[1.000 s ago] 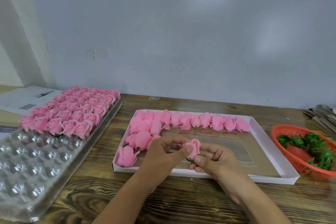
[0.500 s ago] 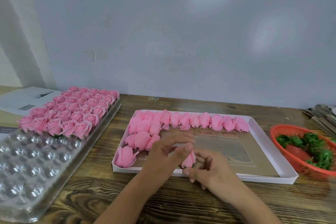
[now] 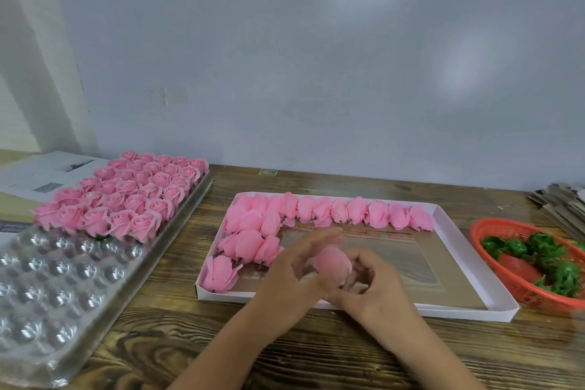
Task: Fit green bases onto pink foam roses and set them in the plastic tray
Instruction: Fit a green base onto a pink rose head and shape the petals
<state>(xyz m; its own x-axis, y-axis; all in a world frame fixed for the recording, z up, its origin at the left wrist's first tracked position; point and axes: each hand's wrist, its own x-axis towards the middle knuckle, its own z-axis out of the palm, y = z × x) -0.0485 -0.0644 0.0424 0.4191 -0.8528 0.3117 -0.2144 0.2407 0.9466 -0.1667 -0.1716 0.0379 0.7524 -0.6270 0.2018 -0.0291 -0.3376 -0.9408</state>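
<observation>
Bare forearms, no sleeves, ringless hands [image 3: 332, 282]

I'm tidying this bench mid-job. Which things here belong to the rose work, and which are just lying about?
In use: held rose, left hand, right hand, plastic tray, white box of roses, red basket of green bases.
Lying about: printed papers, stacked sheets.

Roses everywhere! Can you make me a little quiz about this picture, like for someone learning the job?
1. True or false: the orange basket holds green bases.
2. Where do the finished roses stand? A) in the clear plastic tray B) in the white box C) in the basket
3. Fill in: the rose being worked on sits between the left hand and the ____ hand.

Key: 1 true; 2 A; 3 right.
</observation>
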